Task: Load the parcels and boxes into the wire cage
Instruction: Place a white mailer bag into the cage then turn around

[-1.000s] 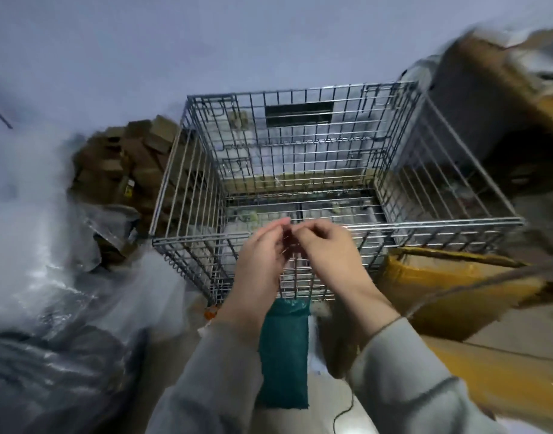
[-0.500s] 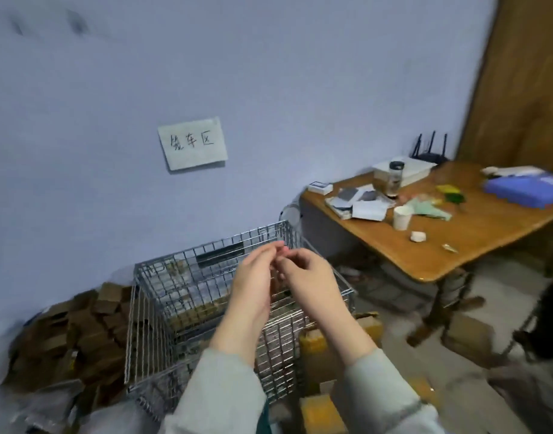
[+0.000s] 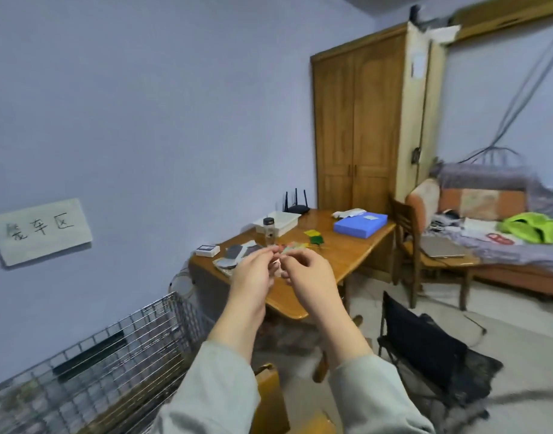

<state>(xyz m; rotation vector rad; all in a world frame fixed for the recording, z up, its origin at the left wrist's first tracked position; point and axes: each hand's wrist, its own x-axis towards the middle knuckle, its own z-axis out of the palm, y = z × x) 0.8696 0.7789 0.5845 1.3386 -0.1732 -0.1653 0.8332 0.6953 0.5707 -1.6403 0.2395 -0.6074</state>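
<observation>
The wire cage [image 3: 112,364] sits at about seven o'clock, low against the blue wall, its top rim showing. A yellow-brown box [image 3: 269,399] stands just beside it at six o'clock, between the sleeves. Both hands are raised at the centre, well above the cage: the left hand [image 3: 253,277] and right hand [image 3: 309,277] have fingertips drawn together near each other; whether they pinch anything I cannot tell. Behind them, at one o'clock, a wooden table [image 3: 347,255] carries a blue box [image 3: 360,225]. A paper sign [image 3: 40,231] hangs at nine o'clock.
</observation>
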